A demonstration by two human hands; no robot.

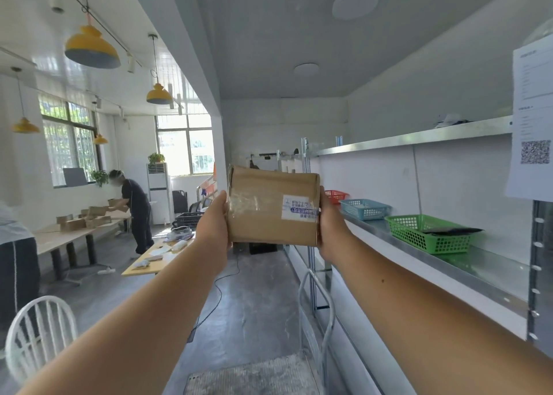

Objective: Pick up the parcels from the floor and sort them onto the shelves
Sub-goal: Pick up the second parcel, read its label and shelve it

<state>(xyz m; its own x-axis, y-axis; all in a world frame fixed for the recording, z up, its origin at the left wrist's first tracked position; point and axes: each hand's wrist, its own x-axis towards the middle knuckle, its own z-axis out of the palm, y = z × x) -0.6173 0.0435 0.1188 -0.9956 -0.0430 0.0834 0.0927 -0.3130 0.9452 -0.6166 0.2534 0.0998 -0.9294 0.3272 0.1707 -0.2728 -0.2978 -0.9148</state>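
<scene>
A brown cardboard parcel (pixel 270 206) with clear tape and a white label is held up at arm's length in the middle of the view. My left hand (pixel 214 216) grips its left side and my right hand (pixel 329 219) grips its right side. The metal shelves (pixel 419 138) run along the right wall, with a middle shelf (pixel 490 267) at about hand height. On that shelf stand a green basket (pixel 431 233) with a dark flat item inside, a blue basket (pixel 365 209) and a red basket (pixel 335 195). The floor parcels are not in view.
A metal cart with a handle (pixel 315 299) and grey platform stands low in front of me by the shelves. A white chair (pixel 39 331) is at lower left. Tables with boxes and a person (pixel 134 209) working stand at left. A paper notice (pixel 531 125) hangs at right.
</scene>
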